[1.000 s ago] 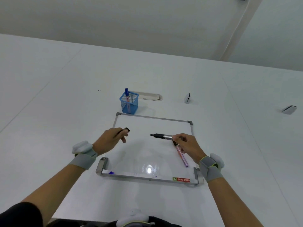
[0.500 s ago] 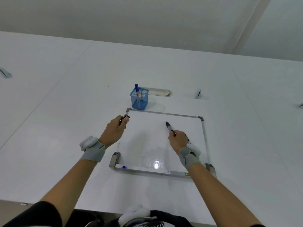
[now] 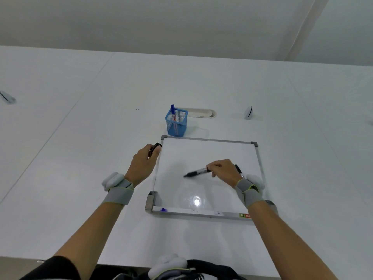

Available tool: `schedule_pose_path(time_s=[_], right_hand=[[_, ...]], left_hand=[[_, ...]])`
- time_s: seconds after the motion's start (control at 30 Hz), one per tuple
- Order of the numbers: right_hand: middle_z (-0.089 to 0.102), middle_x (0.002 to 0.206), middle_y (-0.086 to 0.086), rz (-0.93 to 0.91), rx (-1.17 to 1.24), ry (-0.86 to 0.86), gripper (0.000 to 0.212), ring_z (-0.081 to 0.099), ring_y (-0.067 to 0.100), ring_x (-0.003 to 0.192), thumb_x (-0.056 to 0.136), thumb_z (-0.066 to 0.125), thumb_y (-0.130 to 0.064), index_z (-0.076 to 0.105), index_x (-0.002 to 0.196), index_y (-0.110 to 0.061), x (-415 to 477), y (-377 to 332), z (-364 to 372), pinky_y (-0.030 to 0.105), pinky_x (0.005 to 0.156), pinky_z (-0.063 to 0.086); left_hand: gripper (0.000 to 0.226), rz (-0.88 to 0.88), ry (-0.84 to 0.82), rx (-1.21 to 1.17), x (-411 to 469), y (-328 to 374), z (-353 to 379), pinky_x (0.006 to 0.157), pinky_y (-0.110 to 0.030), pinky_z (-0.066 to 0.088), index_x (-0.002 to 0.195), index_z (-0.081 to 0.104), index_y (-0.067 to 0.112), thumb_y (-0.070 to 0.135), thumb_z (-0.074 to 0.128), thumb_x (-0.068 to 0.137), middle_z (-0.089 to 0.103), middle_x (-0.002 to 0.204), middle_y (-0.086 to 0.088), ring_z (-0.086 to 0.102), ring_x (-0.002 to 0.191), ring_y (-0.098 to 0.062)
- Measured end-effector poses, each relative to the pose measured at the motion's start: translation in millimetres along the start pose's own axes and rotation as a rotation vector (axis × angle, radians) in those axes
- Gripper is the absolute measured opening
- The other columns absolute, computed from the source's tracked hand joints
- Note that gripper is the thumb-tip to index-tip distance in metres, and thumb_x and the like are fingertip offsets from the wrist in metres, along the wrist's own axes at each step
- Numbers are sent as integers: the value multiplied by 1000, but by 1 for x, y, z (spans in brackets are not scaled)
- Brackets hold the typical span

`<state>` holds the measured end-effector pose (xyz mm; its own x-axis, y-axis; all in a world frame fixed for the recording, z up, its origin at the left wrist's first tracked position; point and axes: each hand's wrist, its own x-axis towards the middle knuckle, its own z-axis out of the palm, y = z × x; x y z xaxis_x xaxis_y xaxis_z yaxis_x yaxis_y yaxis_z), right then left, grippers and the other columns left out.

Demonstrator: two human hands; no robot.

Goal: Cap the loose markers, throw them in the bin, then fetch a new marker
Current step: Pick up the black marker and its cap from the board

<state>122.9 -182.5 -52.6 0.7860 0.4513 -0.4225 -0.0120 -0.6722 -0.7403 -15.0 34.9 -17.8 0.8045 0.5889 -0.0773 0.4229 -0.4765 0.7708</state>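
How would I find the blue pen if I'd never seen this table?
Look at the whiteboard lying flat on the white table. Just past its far left corner stands a small blue mesh cup. The blue pen stands upright inside it, the only pen not in a hand.

Large white table (image 3: 80, 158) fills most of view, faint seams running across surface; near edge at bottom, darker floor strip below at lower left corner. Oval cable grommet (image 3: 198, 113) set in tabletop near centre. 2 small white flip-up sockets, 1 at far left (image 3: 7, 97), 1 right of grommet (image 3: 247, 113). 2 tiny dark specks (image 3: 137, 109) on surface. Beyond far edge, plain pale grey-white wall (image 3: 161, 23), pale vertical strip (image 3: 302, 27) at right. Overhead light glare (image 3: 196, 202) reflects low in view
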Motion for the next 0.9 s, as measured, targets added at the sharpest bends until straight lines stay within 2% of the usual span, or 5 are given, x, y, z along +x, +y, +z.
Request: schedule_pose_path(time_s=[0.17, 0.27, 0.47, 0.77, 0.9], right_hand=[[63, 69, 9, 31, -168, 12, 27, 51, 20, 65, 84, 56, -20, 74, 88, 1, -10, 15, -28, 25, 60, 38], [72, 89, 12, 11, -171, 250, 26, 59, 26, 78, 89, 52, -20, 73, 93, -7, -17, 26, -44, 27, 68, 42], [72, 92, 13, 92, -266, 279, 25, 63, 33, 90, 88, 51, -19, 73, 92, -7, -31, 42, -72, 29, 73, 46], [67, 77, 9, 19, -13, 176, 23, 58, 20, 60, 90, 51, -14, 71, 100, -12, -35, 44, -60, 31, 63, 56], [64, 65, 5, 27, -86, -77, 19, 53, 11, 45, 87, 55, -16, 71, 93, -9, -34, 39, -60, 16, 45, 45]], left_hand=[[36, 8, -29, 15, 2, 7, 14, 58, -27, 35, 90, 54, 4, 37, 42, 96, 52, 75, -5, 43, 66, -20], [31, 2, -35, 23, 2, 12, 24, 61, -29, 37, 88, 52, 9, 37, 42, 96, 54, 76, -5, 45, 68, -21], [29, 9, -68, 36, 1, 22, 43, 69, -31, 40, 90, 53, 12, 39, 42, 96, 59, 81, -7, 52, 73, -24], [32, -5, -139, 1, -5, 25, 50, 74, -28, 37, 112, 56, 9, 31, 38, 98, 59, 90, -6, 54, 84, -21], [31, 1, -154, -20, -7, 27, 48, 62, -21, 37, 113, 56, 11, 28, 34, 99, 57, 87, -2, 51, 74, -11]])
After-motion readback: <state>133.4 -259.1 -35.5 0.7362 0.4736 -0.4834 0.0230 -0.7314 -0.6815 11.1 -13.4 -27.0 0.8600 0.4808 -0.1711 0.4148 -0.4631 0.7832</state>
